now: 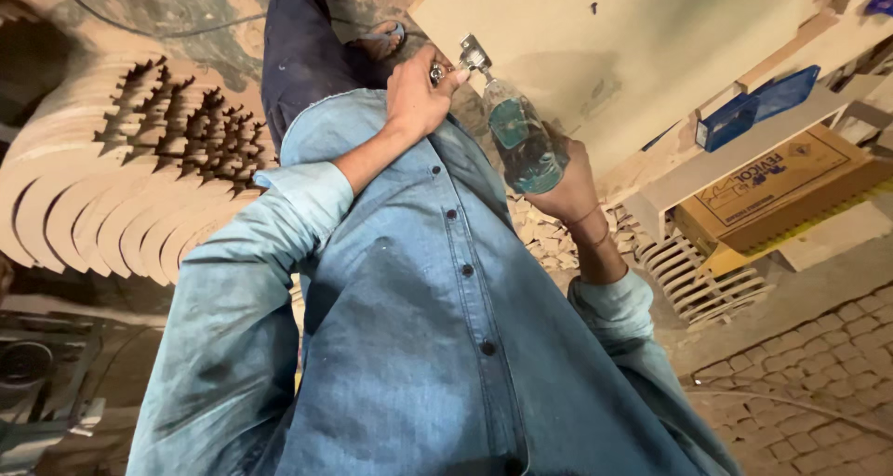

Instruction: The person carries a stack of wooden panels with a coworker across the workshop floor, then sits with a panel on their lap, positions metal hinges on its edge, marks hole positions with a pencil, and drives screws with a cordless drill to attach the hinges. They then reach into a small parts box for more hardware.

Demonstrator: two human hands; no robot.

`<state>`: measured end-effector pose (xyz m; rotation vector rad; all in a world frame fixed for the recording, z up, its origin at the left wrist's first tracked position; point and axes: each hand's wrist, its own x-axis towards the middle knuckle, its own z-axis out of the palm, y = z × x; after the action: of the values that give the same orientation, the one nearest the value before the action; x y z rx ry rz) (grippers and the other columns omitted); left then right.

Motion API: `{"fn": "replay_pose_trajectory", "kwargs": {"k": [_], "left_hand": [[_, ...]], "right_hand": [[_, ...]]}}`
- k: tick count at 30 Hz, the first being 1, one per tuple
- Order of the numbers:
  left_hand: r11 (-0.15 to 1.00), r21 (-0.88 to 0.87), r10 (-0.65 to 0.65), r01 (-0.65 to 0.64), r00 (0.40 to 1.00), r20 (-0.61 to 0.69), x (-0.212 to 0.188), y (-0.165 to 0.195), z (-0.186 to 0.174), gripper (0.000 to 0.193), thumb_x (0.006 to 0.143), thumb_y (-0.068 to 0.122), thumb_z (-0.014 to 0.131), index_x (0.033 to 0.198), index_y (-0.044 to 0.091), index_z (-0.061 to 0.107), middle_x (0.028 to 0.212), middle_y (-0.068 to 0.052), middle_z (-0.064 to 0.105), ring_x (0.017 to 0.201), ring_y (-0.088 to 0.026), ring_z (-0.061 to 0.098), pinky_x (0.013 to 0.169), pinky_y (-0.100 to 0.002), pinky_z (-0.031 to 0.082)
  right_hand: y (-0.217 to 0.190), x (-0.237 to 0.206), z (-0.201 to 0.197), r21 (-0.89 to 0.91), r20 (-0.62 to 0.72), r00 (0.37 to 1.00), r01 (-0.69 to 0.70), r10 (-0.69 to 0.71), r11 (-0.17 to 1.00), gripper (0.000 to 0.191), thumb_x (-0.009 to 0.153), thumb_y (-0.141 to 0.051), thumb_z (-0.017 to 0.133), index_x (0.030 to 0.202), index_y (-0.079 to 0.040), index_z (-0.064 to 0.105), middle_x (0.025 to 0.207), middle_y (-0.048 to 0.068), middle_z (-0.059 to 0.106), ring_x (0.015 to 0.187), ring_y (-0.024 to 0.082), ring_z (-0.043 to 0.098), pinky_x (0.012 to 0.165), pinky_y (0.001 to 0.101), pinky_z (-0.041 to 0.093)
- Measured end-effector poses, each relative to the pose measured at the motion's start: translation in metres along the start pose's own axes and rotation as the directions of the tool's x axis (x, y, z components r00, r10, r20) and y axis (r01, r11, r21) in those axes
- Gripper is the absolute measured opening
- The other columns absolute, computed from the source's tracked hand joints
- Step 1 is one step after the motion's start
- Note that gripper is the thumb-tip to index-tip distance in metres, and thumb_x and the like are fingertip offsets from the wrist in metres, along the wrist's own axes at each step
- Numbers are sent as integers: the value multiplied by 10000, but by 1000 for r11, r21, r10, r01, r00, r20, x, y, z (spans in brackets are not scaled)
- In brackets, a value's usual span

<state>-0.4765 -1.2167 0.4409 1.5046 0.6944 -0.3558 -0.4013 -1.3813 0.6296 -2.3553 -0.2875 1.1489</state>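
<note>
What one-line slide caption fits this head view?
Right hand grips a clear plastic bottle while left hand pinches a small metal fitting against a pale wooden board.

Left hand (420, 90) sits upper centre of the frame, fingers curled tight, its bare forearm slanting down-left into a rolled sleeve; right hand (567, 190), centre-right, wraps closed, wrist bent, forearm descending.

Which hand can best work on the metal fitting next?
Probably the right hand: it grips the teal power tool, tip at the metal fitting on the board. The left hand holds it.
</note>
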Motion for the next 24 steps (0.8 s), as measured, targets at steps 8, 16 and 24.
{"fn": "replay_pose_trajectory", "kwargs": {"k": [8, 16, 24], "left_hand": [[995, 67, -79, 77, 997, 25, -2, -6, 6, 335, 841, 340, 837, 948, 61, 686, 745, -155, 688, 702, -333, 694, 667, -429, 520], [941, 288, 204, -178, 977, -61, -16, 23, -24, 354, 935, 307, 794, 1091, 33, 634, 952, -120, 690, 859, -302, 693, 745, -423, 532], [320, 405, 853, -856, 447, 270, 48, 63, 19, 385, 850, 82, 715, 1227, 69, 635, 1149, -115, 652, 1010, -339, 647, 857, -450, 524]], "right_hand": [[21, -15, 4, 144, -35, 999, -19, 25, 989, 358, 808, -169, 806, 1100, 4, 692, 955, 146, 770, 874, 261, 754, 763, 317, 573], [63, -30, 25, -43, -253, 965, -74, 61, 996, 527, 791, -255, 835, 1217, 15, 681, 1121, 289, 689, 1061, 454, 638, 910, 492, 512], [91, -77, 19, 83, -262, 942, 237, -208, 968, 422, 834, -271, 820, 1135, -16, 671, 1054, 174, 718, 968, 350, 690, 871, 441, 554]]}}
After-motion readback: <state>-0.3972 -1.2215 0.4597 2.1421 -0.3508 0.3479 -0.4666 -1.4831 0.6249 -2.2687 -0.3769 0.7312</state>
